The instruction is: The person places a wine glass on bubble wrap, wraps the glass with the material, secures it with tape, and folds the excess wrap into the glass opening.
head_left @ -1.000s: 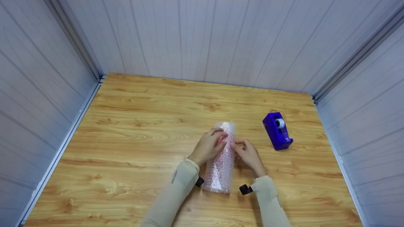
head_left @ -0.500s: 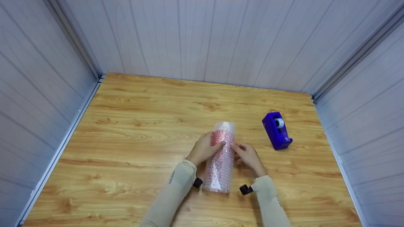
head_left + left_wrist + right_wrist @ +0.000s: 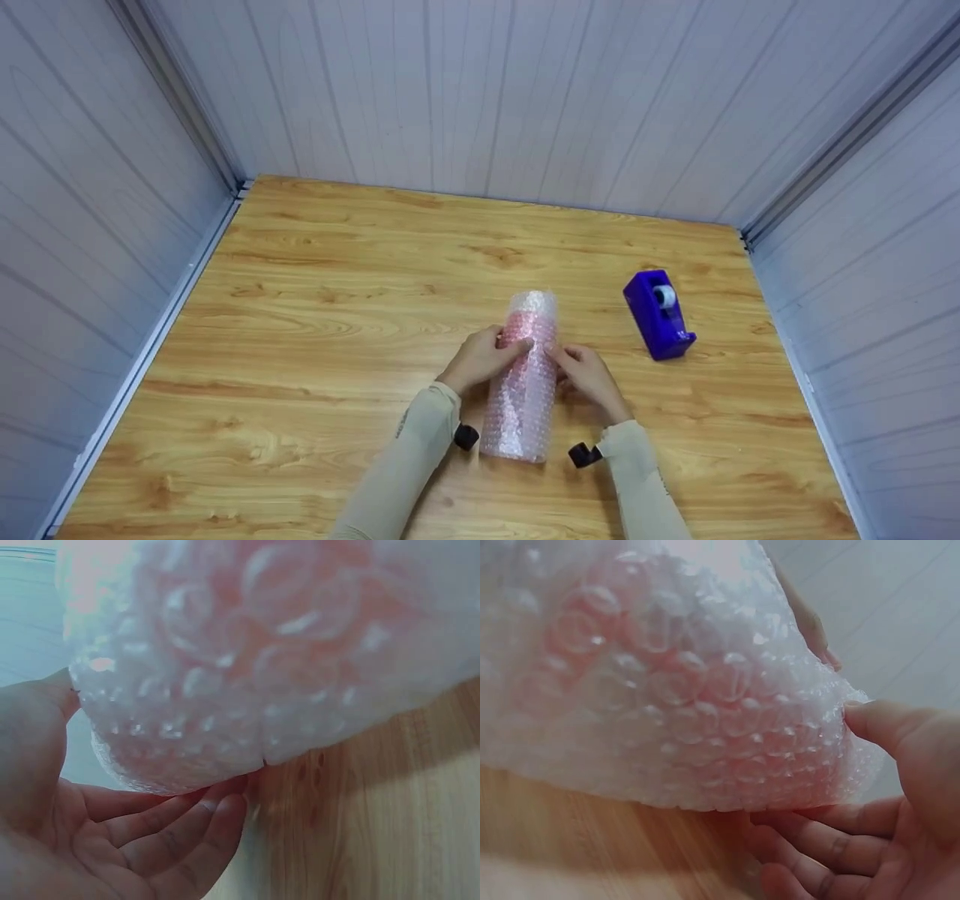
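A roll of bubble wrap (image 3: 517,424) lies lengthwise on the table, its contents showing pink-red through the bubbles in the upper part. What is inside cannot be made out. My left hand (image 3: 478,360) grips the roll's left side, thumb on top and fingers curled toward its underside. From the right, my right hand (image 3: 592,381) holds the other side, the thumb pressed on the bubbles. In the right wrist view, the fingers (image 3: 840,844) reach beneath the lower edge of the wrap (image 3: 705,720). The left wrist view has the left fingers (image 3: 180,840) under the wrap (image 3: 187,712) too.
To the right of the roll stands a blue tape dispenser (image 3: 651,315) with a roll of clear tape (image 3: 664,296). Pale panelled walls (image 3: 480,97) bound the wood-grain table (image 3: 315,300) at the back and both sides. Small black cameras sit at both wrists.
My left hand has slid down and left off the roll's top, its fingers moving round to the left side and uncovering the pink part. The right hand and the roll have hardly moved.
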Tool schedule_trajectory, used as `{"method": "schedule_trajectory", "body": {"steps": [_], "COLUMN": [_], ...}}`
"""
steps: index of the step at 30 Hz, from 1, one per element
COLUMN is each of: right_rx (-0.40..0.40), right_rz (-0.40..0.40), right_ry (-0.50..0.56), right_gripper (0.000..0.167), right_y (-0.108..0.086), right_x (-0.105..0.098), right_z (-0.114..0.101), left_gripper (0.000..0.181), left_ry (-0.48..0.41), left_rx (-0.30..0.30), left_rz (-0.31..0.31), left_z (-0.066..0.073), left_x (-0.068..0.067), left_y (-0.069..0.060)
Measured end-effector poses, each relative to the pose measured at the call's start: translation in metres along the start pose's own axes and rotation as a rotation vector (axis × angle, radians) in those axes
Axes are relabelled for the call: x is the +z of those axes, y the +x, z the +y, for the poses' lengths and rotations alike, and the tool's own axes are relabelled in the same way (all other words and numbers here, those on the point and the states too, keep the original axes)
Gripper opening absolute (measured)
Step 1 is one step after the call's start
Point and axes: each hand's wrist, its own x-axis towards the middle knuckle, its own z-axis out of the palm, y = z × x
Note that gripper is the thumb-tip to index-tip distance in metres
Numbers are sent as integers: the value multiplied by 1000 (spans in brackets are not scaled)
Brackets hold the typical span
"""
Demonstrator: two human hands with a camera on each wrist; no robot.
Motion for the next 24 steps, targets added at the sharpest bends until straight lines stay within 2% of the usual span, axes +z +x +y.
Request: {"method": "schedule_trajectory", "body": {"steps": [9, 24], "right_rx": [-55, -269], "right_rz": [91, 115], "right_ry": [30, 48], "right_gripper": [54, 45], "right_y": [-7, -22], "right_x": [-2, -5], "right_z": [-17, -37], "left_gripper": [80, 83], "left_ry": [-13, -50], "left_rx": [80, 259], "left_rz": [25, 67], "left_z": [17, 32], "left_x": [-7, -15], "left_y": [-6, -15]}}
